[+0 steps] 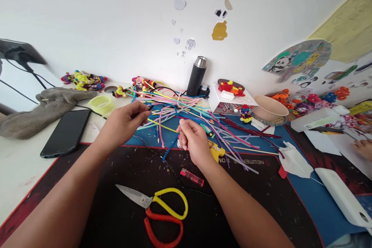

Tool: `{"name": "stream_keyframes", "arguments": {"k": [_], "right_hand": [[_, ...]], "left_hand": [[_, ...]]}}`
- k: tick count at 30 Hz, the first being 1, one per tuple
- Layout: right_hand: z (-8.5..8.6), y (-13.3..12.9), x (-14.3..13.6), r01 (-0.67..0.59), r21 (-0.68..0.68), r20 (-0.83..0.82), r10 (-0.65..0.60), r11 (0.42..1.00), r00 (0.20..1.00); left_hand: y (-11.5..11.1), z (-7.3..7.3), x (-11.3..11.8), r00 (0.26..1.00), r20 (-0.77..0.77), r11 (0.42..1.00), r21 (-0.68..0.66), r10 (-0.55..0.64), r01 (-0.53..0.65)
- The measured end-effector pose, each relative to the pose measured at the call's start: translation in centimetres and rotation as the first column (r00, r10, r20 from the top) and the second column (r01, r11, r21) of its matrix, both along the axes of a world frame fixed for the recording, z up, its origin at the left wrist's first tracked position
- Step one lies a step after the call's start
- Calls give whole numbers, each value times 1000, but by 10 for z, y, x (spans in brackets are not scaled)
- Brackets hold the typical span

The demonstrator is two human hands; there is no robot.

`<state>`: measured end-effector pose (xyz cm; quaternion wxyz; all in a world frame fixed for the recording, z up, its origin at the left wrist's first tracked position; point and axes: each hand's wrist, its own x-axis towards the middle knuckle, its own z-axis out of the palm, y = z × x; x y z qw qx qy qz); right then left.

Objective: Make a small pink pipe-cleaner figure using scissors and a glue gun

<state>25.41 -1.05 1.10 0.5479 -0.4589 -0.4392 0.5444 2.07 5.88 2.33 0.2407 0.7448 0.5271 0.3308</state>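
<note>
My left hand (128, 121) is raised over the mat, thumb and index finger pinched together by a small dark piece at their tips. To its right, my right hand (193, 139) is closed, with thumb on the curled fingers; what it holds is hidden. A blue pipe cleaner (171, 148) hangs bent between the hands, and I cannot make out which hand it touches. Behind them lies a loose heap of coloured pipe cleaners (167, 114). Scissors (148, 201) with yellow and red handles lie open on the dark mat (116, 217), near a red lighter (192, 177).
A phone (66, 133) and grey cloth (49, 110) lie left. A black flask (197, 76), a white box (232, 102) and a bowl (270, 109) stand behind. Beside my right hand is a yellow glue gun (216, 151). Another person's hand (364, 149) shows at the right edge.
</note>
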Motion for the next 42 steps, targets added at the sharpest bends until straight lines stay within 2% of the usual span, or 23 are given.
{"name": "stream_keyframes", "arguments": {"k": [2, 4, 8, 12, 16, 21, 32, 42], "right_hand": [[-8, -3, 6, 35, -4, 8, -34, 999, 999], [-16, -5, 13, 16, -1, 41, -16, 1000, 999], [-26, -2, 21, -3, 10, 22, 3, 1000, 1000], [-31, 3, 19, -47, -29, -39, 45, 999, 998], [-30, 3, 15, -63, -32, -66, 61, 998, 996], [-26, 2, 14, -54, -27, -99, 51, 998, 994], [-24, 1, 15, -50, -54, -122, 43, 997, 992], [-24, 0, 13, -27, -23, -110, 24, 999, 994]], "left_hand": [[-8, 7, 8, 1000, 17, 1000, 10, 6, -6], [-15, 9, 18, 1000, -9, 999, 41, -26, 26], [-25, 7, 35, 989, -45, 986, 84, -140, 144], [-30, 4, 43, 976, -56, 973, 85, -209, 213], [-32, 0, 45, 965, -76, 967, 36, -250, 253], [-32, -5, 46, 961, -93, 963, 44, -260, 265], [-34, -1, 49, 953, -101, 956, 46, -286, 291], [-33, -6, 48, 944, -105, 948, 29, -312, 317]]}}
